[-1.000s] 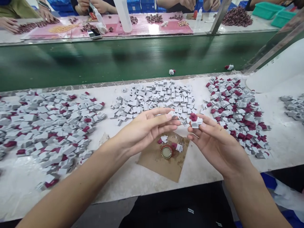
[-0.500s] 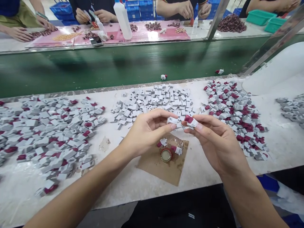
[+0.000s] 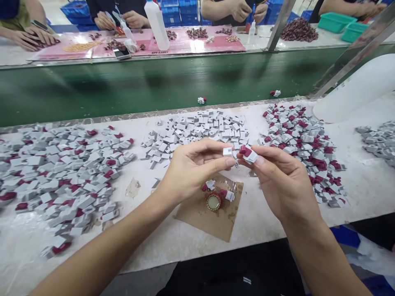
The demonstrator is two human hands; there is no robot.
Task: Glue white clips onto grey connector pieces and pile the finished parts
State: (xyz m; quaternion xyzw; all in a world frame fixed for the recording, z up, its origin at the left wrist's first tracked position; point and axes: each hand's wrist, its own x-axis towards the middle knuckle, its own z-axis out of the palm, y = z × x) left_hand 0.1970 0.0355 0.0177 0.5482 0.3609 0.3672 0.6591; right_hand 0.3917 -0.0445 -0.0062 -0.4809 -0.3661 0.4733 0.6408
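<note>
My left hand [image 3: 197, 168] pinches a small light-grey block [image 3: 227, 152] between thumb and fingertips. Close to its right, my right hand [image 3: 277, 176] grips a grey piece with a dark red part [image 3: 248, 154]. The two held pieces are nearly side by side, and whether they touch is hard to tell. Below the hands a brown square sheet [image 3: 206, 222] lies on the table, bearing a round cap [image 3: 213, 202] with pale contents and two grey-and-red pieces [image 3: 228, 195]. Behind my hands spreads a pile of plain grey blocks [image 3: 197, 127].
Grey-and-red piles lie left [image 3: 61, 172] and right [image 3: 308, 152]. A green belt [image 3: 138, 86] crosses beyond, carrying two small pieces. A white curved object [image 3: 354, 90] stands at right. Across the belt, people handle parts near a white bottle [image 3: 157, 26].
The grey block in my left hand has turned and moved slightly right, closer to the grey-and-red piece. The pieces on the green belt have shifted left.
</note>
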